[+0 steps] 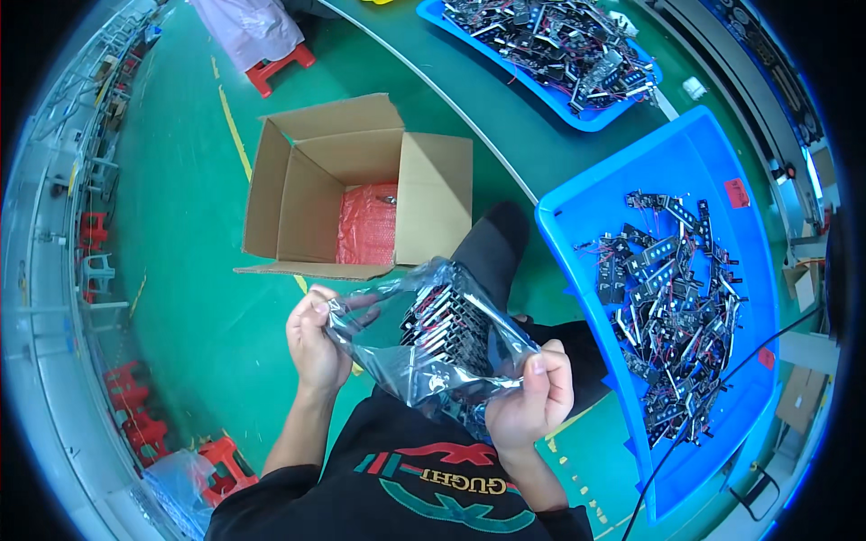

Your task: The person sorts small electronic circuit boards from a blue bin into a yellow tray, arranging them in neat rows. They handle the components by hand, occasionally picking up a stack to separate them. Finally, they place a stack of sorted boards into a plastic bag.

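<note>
Between my two hands a clear plastic bag (410, 370) is stretched wide at its mouth, over my lap. Inside it sits a stack of small black electronic parts (451, 320) with white edges and red wires, lined up in rows. My left hand (317, 343) pinches the bag's left rim, fingers closed on the film. The opposite rim is gripped by my right hand (532, 397), thumb pressed against the fingers. Just beyond the bag stands an open cardboard box (298, 194) with a red bubble-wrap sheet (368, 225) at its bottom.
To the right, a large blue tray (577, 234) holds a loose heap of similar black parts (672, 307). Another blue tray (577, 122), heaped with parts, lies farther back on the green table (460, 63). Red stools (225, 469) stand on the floor at left.
</note>
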Available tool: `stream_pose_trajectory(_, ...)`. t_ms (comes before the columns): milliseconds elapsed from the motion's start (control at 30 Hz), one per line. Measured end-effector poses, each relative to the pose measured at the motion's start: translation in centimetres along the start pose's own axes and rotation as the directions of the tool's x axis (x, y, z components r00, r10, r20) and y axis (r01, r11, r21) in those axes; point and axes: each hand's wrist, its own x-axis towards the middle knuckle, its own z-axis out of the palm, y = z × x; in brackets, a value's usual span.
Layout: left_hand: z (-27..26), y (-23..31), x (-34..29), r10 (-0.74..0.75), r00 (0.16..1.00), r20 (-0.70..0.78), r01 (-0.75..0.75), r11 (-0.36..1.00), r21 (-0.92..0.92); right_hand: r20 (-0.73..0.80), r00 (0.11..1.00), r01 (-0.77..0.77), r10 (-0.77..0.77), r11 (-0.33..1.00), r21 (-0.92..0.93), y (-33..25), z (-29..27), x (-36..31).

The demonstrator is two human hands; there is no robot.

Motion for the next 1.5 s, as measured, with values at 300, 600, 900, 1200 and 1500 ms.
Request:
stream_pose_trajectory(300,-2.0,-3.5,0.1,-0.152,0.985,-0.082,0.118,0.938,-0.325,-0.030,0.998,0.060,-0.058,0.995,0.083,2.7,-0.6,-1.2)
stream_pose_trajectory(600,-1.6,-7.9,-1.5,-0.521,0.775,0.356,0.488,0.853,0.186,0.214,0.969,-0.163,0.124,0.970,0.177,0.9,-1.6,-0.5)
stream_pose_trajectory(900,3.5,6.5,6.1,-0.075,0.654,0.752,-0.603,0.550,0.579,0.585,0.796,0.309,-0.156,0.935,-0.171,-1.3,-2.5,2.4)
stream_pose_trajectory(1200,7.1,4.3,4.3,0.091,0.396,0.914,-0.903,0.221,0.369,0.564,0.815,0.579,-0.131,0.220,-0.785,-8.7,3.0,3.3)
stream_pose_trajectory(1500,6.5,5.0,4.6,0.151,0.348,0.925,-0.897,0.340,0.282,0.773,0.633,0.771,-0.038,0.118,-0.626,-7.1,2.3,5.9)
